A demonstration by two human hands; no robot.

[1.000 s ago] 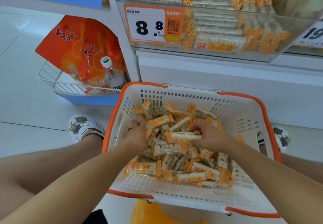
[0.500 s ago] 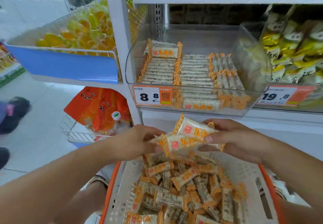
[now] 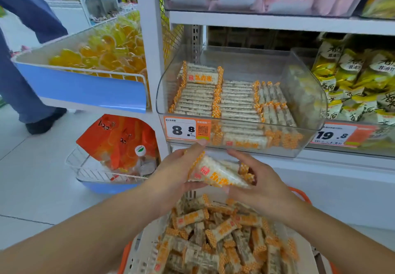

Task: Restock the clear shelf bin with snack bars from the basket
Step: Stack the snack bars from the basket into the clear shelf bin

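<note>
A small stack of snack bars (image 3: 215, 174) in clear wrappers with orange checkered ends is held between both hands, just below the front of the clear shelf bin (image 3: 307, 102). My left hand (image 3: 177, 171) grips the stack's left end and my right hand (image 3: 258, 182) grips its right end. Inside the bin, rows of the same bars (image 3: 233, 105) lie side by side, and the right part of the bin is bare. Below my hands, the white basket with an orange rim (image 3: 141, 250) holds several loose bars (image 3: 215, 237).
A price tag reading 8.8 (image 3: 186, 129) sticks to the bin's front. To the left are a blue tray of yellow candies (image 3: 85, 85) and a wire basket with an orange bag (image 3: 115, 145). Yellow packets (image 3: 352, 81) fill the neighbouring bin. A person's legs (image 3: 23, 64) stand at far left.
Both hands lifted a stack of bars out of the basket and raised it toward the bin's front. The view tilted upward and a person's legs came into view at left.
</note>
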